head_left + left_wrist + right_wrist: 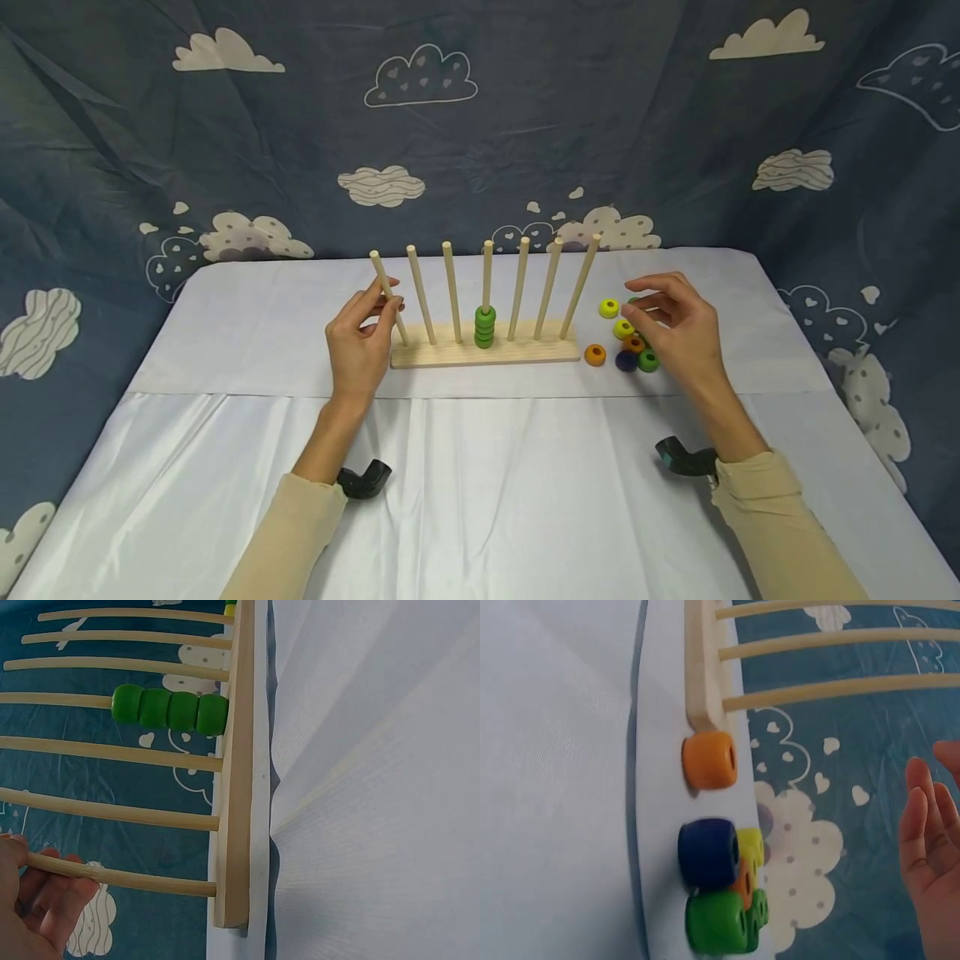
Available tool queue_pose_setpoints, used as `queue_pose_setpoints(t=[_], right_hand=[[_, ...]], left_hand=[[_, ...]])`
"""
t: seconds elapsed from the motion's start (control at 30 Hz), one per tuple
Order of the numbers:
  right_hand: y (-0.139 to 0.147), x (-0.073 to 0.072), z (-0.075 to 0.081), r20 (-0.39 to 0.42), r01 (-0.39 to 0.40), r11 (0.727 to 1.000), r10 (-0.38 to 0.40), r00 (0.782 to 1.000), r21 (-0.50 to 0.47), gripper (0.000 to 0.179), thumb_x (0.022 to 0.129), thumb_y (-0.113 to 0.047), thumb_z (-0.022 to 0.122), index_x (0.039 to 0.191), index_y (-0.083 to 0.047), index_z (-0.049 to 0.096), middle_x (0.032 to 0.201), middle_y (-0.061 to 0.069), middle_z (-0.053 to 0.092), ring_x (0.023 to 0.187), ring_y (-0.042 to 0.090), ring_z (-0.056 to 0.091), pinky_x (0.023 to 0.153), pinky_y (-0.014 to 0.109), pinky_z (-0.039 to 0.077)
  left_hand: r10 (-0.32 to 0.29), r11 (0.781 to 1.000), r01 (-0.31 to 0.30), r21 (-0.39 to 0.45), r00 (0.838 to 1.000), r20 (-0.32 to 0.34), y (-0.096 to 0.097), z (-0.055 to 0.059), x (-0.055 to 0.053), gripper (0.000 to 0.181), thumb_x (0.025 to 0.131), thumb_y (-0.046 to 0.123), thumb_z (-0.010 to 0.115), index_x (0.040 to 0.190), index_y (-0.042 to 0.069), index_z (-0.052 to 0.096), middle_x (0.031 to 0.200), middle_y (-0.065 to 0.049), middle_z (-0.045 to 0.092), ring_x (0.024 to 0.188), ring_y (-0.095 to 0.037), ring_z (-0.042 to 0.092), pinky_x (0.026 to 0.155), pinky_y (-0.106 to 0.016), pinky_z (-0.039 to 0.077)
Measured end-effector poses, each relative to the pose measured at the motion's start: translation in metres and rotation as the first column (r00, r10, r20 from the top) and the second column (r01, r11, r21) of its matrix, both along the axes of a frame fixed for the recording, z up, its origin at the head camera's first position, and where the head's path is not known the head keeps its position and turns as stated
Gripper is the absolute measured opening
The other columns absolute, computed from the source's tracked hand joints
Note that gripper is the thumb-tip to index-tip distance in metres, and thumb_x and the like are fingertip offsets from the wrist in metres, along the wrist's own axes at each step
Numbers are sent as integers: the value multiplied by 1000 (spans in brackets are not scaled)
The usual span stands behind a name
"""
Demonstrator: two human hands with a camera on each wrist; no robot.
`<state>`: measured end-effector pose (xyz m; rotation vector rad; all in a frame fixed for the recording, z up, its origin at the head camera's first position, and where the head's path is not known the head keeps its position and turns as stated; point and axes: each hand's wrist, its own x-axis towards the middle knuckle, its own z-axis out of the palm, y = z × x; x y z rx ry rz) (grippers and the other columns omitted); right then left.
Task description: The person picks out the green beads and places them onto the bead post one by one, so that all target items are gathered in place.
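Observation:
A wooden peg rack stands on the white cloth, its several upright pegs rising from a flat base. My left hand holds the leftmost peg between thumb and fingers. Several green beads are stacked on the middle peg. Over the loose beads to the right of the rack hovers my right hand, thumb and fingers apart with nothing between them. Among those beads are an orange bead, a dark blue bead, a green bead and a yellow bead. The hand partly hides the pile.
White cloth covers the table, with a fold line running across it in front of the rack. A dark blue curtain with cloud prints hangs behind. Black wrist cameras stick out from both wrists.

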<state>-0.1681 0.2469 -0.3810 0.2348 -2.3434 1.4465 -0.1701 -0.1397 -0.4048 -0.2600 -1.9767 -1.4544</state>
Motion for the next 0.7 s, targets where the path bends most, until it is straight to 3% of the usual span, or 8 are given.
queue_pose_setpoints(t=[0.27, 0.7], right_hand=[[16, -6, -11, 59, 50, 998, -52, 997, 28, 33, 93, -2, 76, 126, -5, 70, 112, -16, 58, 95, -2, 63, 83, 3, 51], [32, -9, -24, 91, 52, 996, -58, 994, 72, 31, 95, -3, 74, 126, -5, 69, 112, -18, 58, 97, -3, 63, 80, 2, 50]], left_hand=[[4, 1000, -4, 0, 1000, -2, 0, 2, 1, 26, 98, 8, 72, 123, 6, 77, 95, -17, 77, 85, -31, 76, 66, -6, 57], [-4, 1000, 4, 0, 1000, 5, -1, 0, -1, 27, 98, 8, 72, 124, 5, 76, 99, -18, 77, 87, -33, 75, 67, -7, 58]])
